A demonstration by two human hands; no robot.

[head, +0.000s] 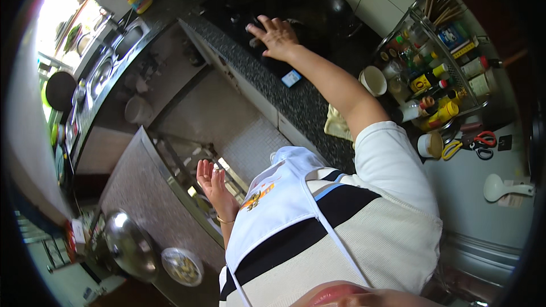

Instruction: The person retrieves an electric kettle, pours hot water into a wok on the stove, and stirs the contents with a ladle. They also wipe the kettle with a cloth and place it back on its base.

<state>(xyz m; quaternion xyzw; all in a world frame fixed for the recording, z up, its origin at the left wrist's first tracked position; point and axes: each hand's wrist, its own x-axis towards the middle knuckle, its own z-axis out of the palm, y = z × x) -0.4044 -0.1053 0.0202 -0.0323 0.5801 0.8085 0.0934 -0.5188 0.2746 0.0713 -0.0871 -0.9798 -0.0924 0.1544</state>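
Observation:
My right hand [275,38] reaches over a black stove [256,13], palm down with fingers spread and nothing seen in it. A dark wok [328,4] stands beyond the hand. Below the wrist, a small blue and white packet [291,78] lies at the stove's near edge by the speckled stone counter [264,81]. My left hand [216,185] is raised beside the white apron [277,204], fingers loosely bent, holding nothing. A pale cloth [337,124] lies on the counter, partly behind my right forearm.
A rack [454,62] with bottles and chopsticks, a white bowl [373,81] and scissors [485,139] are at right. A sink [128,41] is at upper left. At lower left, a metal lid [130,245] and a food dish [182,266] sit by another counter [140,179].

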